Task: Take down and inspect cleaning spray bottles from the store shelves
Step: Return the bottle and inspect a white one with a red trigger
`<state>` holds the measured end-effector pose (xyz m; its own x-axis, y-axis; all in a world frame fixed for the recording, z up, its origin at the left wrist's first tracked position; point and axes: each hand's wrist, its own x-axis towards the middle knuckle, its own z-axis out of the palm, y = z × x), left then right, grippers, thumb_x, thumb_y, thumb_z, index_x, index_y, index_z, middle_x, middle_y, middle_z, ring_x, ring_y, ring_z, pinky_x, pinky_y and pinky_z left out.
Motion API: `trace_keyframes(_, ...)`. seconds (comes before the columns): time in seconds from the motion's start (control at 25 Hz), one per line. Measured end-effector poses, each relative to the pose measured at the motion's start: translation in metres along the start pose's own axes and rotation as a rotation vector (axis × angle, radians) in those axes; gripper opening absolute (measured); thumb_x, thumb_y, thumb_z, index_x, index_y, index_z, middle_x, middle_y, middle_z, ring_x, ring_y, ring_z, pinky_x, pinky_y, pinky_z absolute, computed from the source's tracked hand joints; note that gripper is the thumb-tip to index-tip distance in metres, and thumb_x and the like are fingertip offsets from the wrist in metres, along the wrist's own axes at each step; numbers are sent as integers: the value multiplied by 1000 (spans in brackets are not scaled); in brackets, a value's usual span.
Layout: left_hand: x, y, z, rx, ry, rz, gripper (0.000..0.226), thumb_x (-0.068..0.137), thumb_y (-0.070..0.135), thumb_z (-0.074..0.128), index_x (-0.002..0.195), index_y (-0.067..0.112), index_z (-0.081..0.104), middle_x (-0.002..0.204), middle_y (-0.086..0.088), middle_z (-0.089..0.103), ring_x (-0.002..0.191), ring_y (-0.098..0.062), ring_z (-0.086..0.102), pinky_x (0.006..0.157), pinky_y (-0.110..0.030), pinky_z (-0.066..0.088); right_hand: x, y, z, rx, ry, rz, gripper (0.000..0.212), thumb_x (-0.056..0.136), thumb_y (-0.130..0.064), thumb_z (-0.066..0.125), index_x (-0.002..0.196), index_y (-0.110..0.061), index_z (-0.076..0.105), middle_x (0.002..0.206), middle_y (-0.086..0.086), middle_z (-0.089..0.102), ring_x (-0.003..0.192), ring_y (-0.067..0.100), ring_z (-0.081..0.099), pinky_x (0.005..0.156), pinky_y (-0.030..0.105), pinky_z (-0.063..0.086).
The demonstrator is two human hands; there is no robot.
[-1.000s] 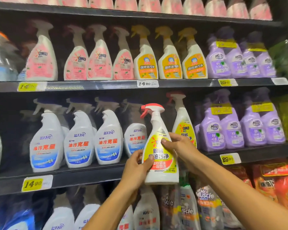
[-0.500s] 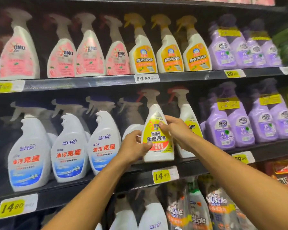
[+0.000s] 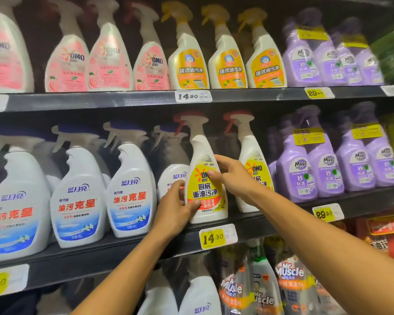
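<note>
Upright on the dark shelf [image 3: 127, 251], spray bottles [image 3: 132, 189] crowd.

I have both arms stretched forward, my left hand [image 3: 176, 206] and right hand [image 3: 231, 176] curled, fingers [image 3: 216, 159] gripping.

A shop aisle: dark shelves [image 3: 123, 103] packed with rows of spray bottles [image 3: 77, 196] above yellow price tags [image 3: 216, 237]

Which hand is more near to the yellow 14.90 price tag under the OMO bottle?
Left. The left hand grips the OMO bottle's lower side, just up-left of the price tag. The right hand holds the bottle higher up, farther above the tag.
</note>
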<state>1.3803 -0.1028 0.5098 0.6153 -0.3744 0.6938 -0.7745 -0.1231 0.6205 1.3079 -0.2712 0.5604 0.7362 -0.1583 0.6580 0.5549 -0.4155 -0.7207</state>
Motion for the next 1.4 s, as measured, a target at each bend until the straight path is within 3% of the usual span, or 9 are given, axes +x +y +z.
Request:
trace_keyframes(0.2, 2, 2, 1, -25, -11, -27, 39, 84, 24, 75, 107, 44, 51, 99, 23, 66, 86, 8, 67, 67, -13, 56, 1, -1, -20, -253, 50, -112, 42, 95, -28, 66, 135, -20, 55, 119, -11, 65, 102, 5, 64, 91, 29, 55)
trace_keyframes(0.36, -3, 2, 2, -4, -2, -36, 40, 86, 26, 73, 111, 47, 51, 102, 24, 68, 94, 5, 67, 76, -21, 59, 6, -4, -69, -281, 386, -314, 14, 92, -22, 64, 106, -27, 63, 92, -18, 64, 87, 3, 63, 79, 28, 54)
trace_keyframes(0.48, -9, 9, 5, 63, 25, -45, 37, 86, 32, 70, 112, 48, 49, 102, 28, 65, 94, 9, 65, 73, -15, 56, 12, 12, -100, -305, 541, -280, 23, 91, -16, 64, 111, -21, 55, 110, -2, 60, 105, 19, 58, 93, 43, 52)
trace_keyframes(0.6, -11, 17, 10, 97, 112, -46, 45, 87, 36, 70, 119, 44, 41, 115, 23, 54, 93, 8, 59, 72, -7, 46, 15, 32, -113, -364, 432, -78, 58, 91, -26, 67, 141, -15, 40, 141, 6, 46, 131, 24, 42, 105, 44, 43)
trace_keyframes(0.68, -12, 22, 16, 120, 167, -39, 47, 87, 35, 70, 121, 42, 39, 121, 18, 48, 95, 8, 54, 73, -7, 42, 14, 39, -114, -265, 289, 12, 69, 92, -33, 67, 149, -18, 31, 144, 3, 46, 126, 22, 49, 99, 41, 47)
trace_keyframes(0.92, -10, 27, 28, 99, 137, -136, 50, 87, 21, 72, 125, 35, 43, 122, 5, 61, 92, 3, 59, 76, -15, 49, 9, 49, -113, -89, 54, 79, 33, 91, -32, 69, 116, -30, 48, 102, -11, 69, 80, 6, 71, 57, 15, 52)
trace_keyframes(1.2, -17, 42, 36, 175, 158, -201, 68, 88, 23, 72, 144, 22, 34, 141, -1, 49, 124, -20, 54, 104, -45, 47, -1, 48, -112, 98, 56, 32, 44, 87, -26, 74, 121, -32, 48, 100, -10, 70, 78, 4, 73, 54, 16, 54)
trace_keyframes(1.28, -24, 47, 40, 216, 242, -182, 71, 89, 24, 70, 147, 21, 30, 148, 1, 37, 131, -19, 46, 109, -42, 42, -4, 46, -110, 125, 86, 22, 43, 85, -26, 76, 118, -33, 50, 100, -8, 70, 79, 8, 73, 55, 17, 54)
trace_keyframes(1.4, -40, 58, 45, 113, 313, -114, 50, 92, 24, 66, 135, 28, 42, 138, 7, 43, 115, -8, 53, 92, -24, 49, -12, 42, -109, 200, 132, -4, 37, 83, -27, 79, 108, -36, 54, 98, -4, 73, 79, 11, 74, 57, 20, 56)
